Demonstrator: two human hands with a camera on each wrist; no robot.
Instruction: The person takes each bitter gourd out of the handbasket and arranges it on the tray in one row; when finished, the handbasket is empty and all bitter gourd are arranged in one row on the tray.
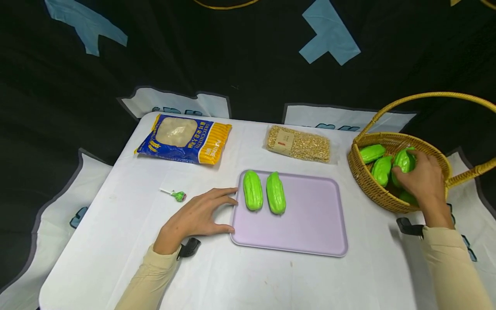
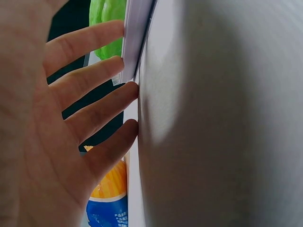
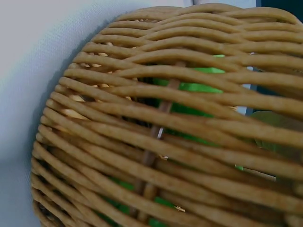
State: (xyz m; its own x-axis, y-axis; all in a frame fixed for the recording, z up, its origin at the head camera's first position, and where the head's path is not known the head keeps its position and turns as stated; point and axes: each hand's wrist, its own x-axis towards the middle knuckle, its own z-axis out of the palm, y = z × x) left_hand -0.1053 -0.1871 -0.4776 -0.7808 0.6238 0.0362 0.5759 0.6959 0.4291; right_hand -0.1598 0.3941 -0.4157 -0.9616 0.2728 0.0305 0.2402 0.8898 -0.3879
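Note:
My left hand is spread beside a lilac tray, its fingertips and thumb at the tray's left edge. In the left wrist view, the fingers reach straight to the tray's rim. Two bright green, ridged gourds lie side by side on the tray's left half. On the right, my right hand reaches into a wicker basket and grips a green gourd between thumb and fingers. Several more gourds lie in the basket. In the right wrist view, the basket weave hides that hand.
A blue and yellow pasta bag lies at the back left, with a green-wrapped lollipop in front of it. Behind the tray is a clear pack of grains. The basket's tall handle arches over its opening.

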